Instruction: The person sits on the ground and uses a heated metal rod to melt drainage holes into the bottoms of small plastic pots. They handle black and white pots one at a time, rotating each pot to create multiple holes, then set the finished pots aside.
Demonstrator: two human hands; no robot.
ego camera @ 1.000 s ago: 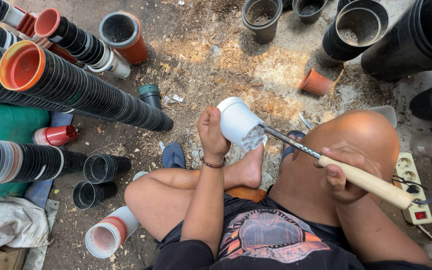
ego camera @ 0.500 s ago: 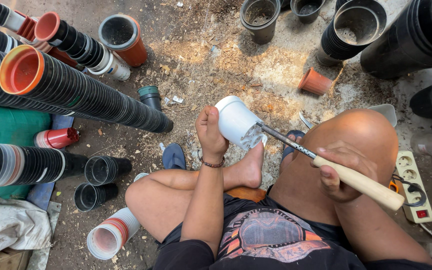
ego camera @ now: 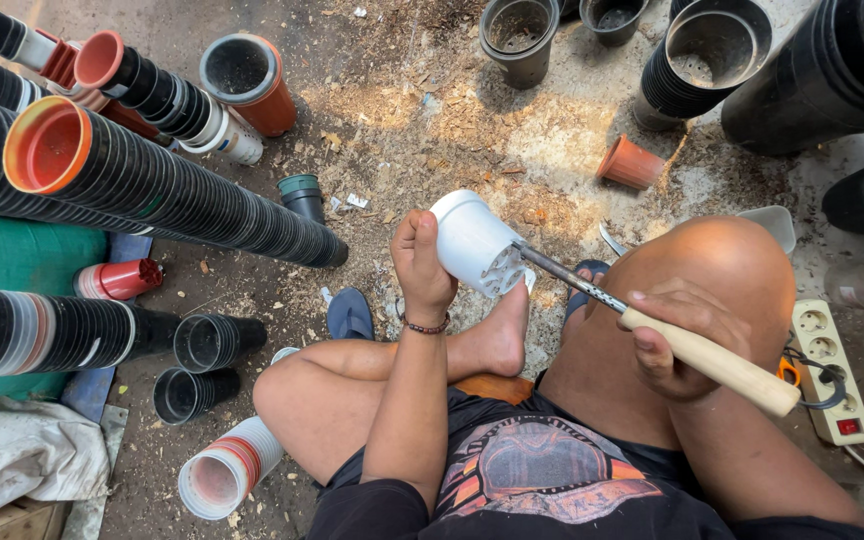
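My left hand [ego camera: 422, 262] grips a small white plastic pot [ego camera: 474, 240], held on its side with its holed bottom turned toward my right hand. In my right hand [ego camera: 670, 340] is the wooden handle of a tool [ego camera: 710, 360]. Its thin metal rod [ego camera: 564, 276] reaches up and left, and the tip touches the pot's bottom. I sit cross-legged on the ground, my right knee under the tool hand and my bare foot under the pot.
Long nested stacks of black and orange pots [ego camera: 142, 185] lie at the left. Black pots [ego camera: 517, 35] stand at the top. A small terracotta pot [ego camera: 632, 162] lies on the sawdust. A white power strip [ego camera: 830, 370] sits at the right.
The tool's handle has shifted slightly in my right hand while its tip stays at the pot's bottom. The pot and my left hand have barely moved.
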